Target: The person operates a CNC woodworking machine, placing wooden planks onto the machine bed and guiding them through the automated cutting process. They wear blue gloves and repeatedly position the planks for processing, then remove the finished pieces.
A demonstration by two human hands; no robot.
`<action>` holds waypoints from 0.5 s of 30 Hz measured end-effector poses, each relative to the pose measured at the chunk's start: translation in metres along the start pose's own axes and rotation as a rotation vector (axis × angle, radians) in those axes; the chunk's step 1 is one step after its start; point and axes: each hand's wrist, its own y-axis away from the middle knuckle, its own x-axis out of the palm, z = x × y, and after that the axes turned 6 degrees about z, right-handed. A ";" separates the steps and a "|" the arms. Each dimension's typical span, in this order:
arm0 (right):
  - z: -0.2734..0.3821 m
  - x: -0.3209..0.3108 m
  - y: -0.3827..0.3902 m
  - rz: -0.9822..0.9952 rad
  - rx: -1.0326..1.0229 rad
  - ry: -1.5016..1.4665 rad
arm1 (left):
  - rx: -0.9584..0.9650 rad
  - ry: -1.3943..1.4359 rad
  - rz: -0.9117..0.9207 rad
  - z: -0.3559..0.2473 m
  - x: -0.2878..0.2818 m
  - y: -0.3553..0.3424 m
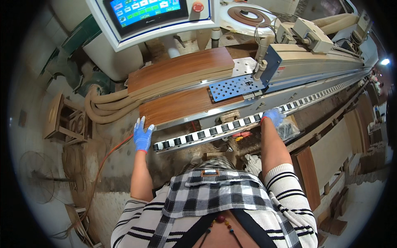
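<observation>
A long brown wood-grain board [178,106] lies on the machine's feed table, its right end beneath a blue perforated plate [235,87]. My left hand [143,135], in a blue glove with pale fingertips, touches the board's near left corner with its fingers stretched and apart. Also in a blue glove, my right hand [273,115] rests on the roller rail [213,131], a long strip of black rollers along the machine's front. Its fingers look loosely extended, though the undersides are hidden. Behind the board sits a stack of similar boards [182,70].
A control screen [147,14] with a red button [198,6] hangs above the machine. Ribbed hoses [109,105] curve at the left beside a wooden stool [68,120]. Brown edging coil [250,15] lies at the back. More panels [331,142] stand at the right.
</observation>
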 end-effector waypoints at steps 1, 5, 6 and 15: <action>-0.001 0.001 0.001 -0.025 -0.005 -0.014 | 0.001 0.030 -0.010 -0.001 0.001 -0.001; -0.004 0.007 -0.005 -0.058 -0.015 -0.048 | 0.026 0.001 -0.049 -0.008 0.000 -0.001; -0.004 0.006 -0.006 -0.049 -0.012 -0.055 | 0.029 -0.025 -0.053 -0.009 -0.001 -0.001; -0.003 0.003 -0.005 -0.021 -0.016 -0.053 | 0.039 -0.067 -0.045 -0.006 0.001 -0.003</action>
